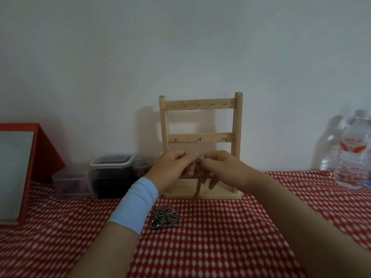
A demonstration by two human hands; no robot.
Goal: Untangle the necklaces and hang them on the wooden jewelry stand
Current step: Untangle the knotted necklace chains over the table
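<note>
- A person's left hand [172,167] and right hand [222,167] meet in front of the wooden jewelry stand [200,104]. The fingers [212,157] of both pinch a reddish-brown necklace [197,185], whose strands hang down before the stand's base.
- A tangled heap of silver necklaces [165,216] lies on the red-checked desk [220,247], just beside the pale blue band [134,201] on the left wrist.
- Lidded plastic containers [112,171] sit left of the stand, and a water bottle [355,157] stands far right.
</note>
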